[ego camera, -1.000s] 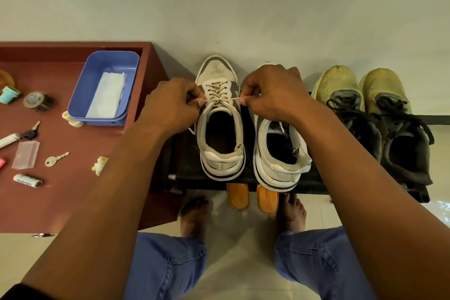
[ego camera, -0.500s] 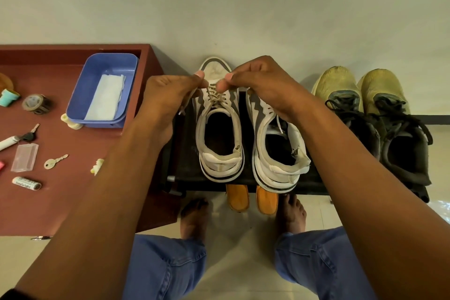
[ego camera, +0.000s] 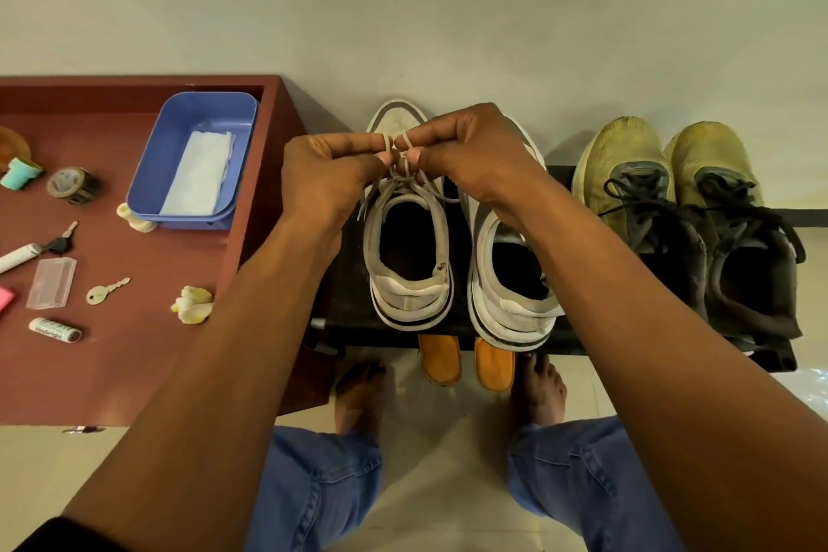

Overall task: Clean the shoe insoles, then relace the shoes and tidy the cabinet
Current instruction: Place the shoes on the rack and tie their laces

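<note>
Both hands have drawn in together over the white sneaker's tongue: a second ago they were spread apart, pulling the lace out flat to either side, and now they meet knuckle to knuckle above the top eyelets. The left hand (ego camera: 331,179) pinches one small loop of the lace (ego camera: 405,157) between thumb and forefinger, and the right hand (ego camera: 470,157) pinches a second loop just beside it, the fingers of both curled tight around the cord. To my eye the first crossing has been cinched down and the bow is now being formed.

That left white sneaker (ego camera: 405,247) sits on the black shoe rack (ego camera: 345,282), heel toward the person, touching its partner, the right white sneaker (ego camera: 511,278), whose laces are hidden under the right wrist. So I cannot tell whether that one is tied. A pair of yellow-and-black trainers (ego camera: 685,211) stands further right on the same rack.

Off to the left, the red-brown table (ego camera: 134,354) carries loose keys, a tape roll, and a blue tub (ego camera: 148,175) holding a white cloth, so tidying looks untouched.
</note>
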Tool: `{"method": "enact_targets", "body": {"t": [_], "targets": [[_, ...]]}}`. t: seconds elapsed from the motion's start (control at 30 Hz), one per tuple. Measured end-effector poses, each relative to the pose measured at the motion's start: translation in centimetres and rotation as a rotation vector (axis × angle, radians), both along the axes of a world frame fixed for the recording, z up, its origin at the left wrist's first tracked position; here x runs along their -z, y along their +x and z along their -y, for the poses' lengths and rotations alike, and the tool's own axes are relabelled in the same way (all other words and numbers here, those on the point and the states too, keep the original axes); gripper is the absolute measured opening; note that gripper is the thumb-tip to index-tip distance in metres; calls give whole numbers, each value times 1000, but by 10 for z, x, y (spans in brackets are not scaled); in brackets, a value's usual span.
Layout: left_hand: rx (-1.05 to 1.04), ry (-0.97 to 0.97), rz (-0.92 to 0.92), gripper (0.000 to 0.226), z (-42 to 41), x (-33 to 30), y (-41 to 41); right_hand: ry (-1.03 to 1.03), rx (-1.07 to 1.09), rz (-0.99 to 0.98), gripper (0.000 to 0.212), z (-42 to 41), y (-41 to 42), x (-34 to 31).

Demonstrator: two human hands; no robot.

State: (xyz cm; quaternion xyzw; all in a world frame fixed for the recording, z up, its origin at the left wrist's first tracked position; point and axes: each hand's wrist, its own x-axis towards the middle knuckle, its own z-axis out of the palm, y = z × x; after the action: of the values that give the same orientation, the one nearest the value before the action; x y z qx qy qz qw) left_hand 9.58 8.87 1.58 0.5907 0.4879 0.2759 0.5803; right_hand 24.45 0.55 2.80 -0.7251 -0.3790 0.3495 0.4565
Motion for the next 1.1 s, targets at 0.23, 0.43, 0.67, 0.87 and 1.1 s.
{"method": "enact_targets", "body": {"t": [0.23, 0.43, 0.67, 0.87, 1.1], "targets": [[3, 159, -90, 17, -1, 4, 1, -14, 81, 91, 28, -7, -2, 11], [66, 133, -111, 26, -4, 3, -2, -68, 41, 14, 40, -5, 2, 9], [64, 186, -127, 27, -5, 5, -1, -46, 65, 50, 42, -7, -2, 8], [78, 172, -140, 34, -8, 7, 0, -76, 29, 38, 49, -6, 1, 7], [127, 182, -161, 40, -6, 3, -1, -38, 76, 42, 31, -9, 1, 16]]}}
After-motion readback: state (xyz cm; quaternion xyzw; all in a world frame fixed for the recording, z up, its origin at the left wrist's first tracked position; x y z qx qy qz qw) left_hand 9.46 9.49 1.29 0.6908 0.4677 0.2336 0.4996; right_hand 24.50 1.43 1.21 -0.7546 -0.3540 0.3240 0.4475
